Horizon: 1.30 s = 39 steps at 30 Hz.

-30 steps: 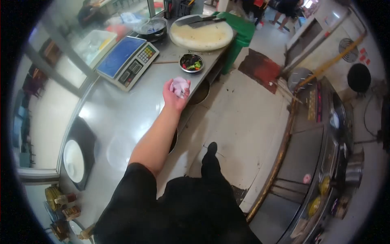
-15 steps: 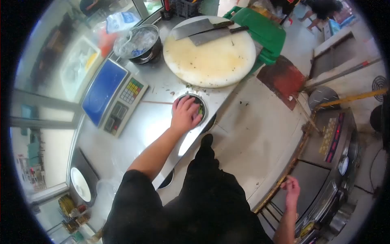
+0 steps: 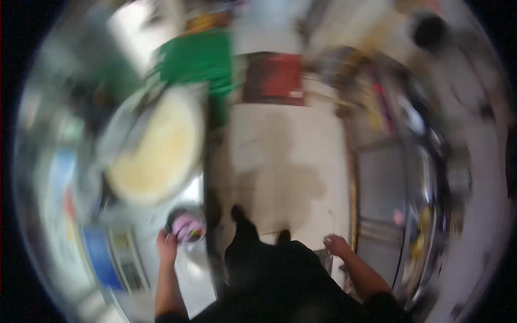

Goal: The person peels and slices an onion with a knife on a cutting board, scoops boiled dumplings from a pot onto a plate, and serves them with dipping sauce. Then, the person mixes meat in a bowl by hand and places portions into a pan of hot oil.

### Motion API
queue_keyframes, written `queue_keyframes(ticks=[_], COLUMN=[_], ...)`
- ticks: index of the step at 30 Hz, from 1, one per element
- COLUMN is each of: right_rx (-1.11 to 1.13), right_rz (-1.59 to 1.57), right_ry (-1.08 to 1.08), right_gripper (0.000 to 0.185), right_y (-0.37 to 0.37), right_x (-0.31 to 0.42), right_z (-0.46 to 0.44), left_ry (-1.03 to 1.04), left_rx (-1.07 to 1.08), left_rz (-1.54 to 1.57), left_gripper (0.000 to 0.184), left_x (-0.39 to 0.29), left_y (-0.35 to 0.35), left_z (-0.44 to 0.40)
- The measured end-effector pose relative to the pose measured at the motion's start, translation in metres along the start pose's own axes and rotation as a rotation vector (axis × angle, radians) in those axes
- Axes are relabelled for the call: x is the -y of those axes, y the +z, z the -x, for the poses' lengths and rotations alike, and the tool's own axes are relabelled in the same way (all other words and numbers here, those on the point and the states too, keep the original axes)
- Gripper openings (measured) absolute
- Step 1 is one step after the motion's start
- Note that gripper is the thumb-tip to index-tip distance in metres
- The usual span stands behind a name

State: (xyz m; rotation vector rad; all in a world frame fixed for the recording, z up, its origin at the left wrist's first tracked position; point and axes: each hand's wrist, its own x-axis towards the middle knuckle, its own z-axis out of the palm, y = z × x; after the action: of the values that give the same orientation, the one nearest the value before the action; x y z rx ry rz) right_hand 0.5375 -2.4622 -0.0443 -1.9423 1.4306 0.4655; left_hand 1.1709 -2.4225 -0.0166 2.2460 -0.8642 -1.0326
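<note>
A round metal bowl [image 3: 171, 218] stands near the edge of the steel counter. Inside it lies a pinkish mass [image 3: 187, 227] with a bit of green and orange; blur hides what it is. My left hand [image 3: 167, 240] is at the bowl's near left rim, its fingers closed on that rim as far as the blur lets me see. Away to the right, over the floor side, hangs my right hand [image 3: 337, 245]. It touches nothing I can see, and its fingers are smeared by motion.
Beyond the bowl is a large round cutting board [image 3: 161, 156] with blurred knives on it. A scale with a blue top [image 3: 100, 257] stands left. The green bin [image 3: 196, 59] and a red panel [image 3: 273, 78] are ahead. Cooking equipment [image 3: 379, 172] lines the right side.
My view has swung right and blurred. My left hand has come out from the bowl's inside to its rim, uncovering the pinkish contents. My right hand has moved inward, nearer my body.
</note>
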Motion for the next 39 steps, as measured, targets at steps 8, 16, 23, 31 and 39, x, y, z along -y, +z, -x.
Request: queue_keyframes(ticks=[8,16,23,31,39], right_rx=[-0.23,-0.572,-1.156,-1.308,-1.32], right_rz=[-0.518,-0.87,-1.79,-2.17,-1.968], right_ry=[0.238,0.92,1.354,1.45,1.354], right_gripper=[0.031,0.037,0.018,0.01,0.017], right_y=[0.016,0.249,0.347,0.387,0.37], right_x=[0.011,-0.135,-0.187,-0.187,-0.192], right_z=[0.096,0.315,0.481,0.46,0.467], left_ry=[0.627,0.957,0.652,0.609,0.646], left_rx=[0.35,0.649,1.255,1.38,1.219], left_rz=[-0.067,-0.333,-0.084,-0.253,-0.535], left_gripper=[0.025,0.008,0.006,0.006,0.01], left_x=[-0.154,-0.311,-0.442,-0.489,-0.478], left_y=[0.146,0.473,0.724,0.996,1.153], left_z=[-0.006,0.163,0.496,0.694,0.739])
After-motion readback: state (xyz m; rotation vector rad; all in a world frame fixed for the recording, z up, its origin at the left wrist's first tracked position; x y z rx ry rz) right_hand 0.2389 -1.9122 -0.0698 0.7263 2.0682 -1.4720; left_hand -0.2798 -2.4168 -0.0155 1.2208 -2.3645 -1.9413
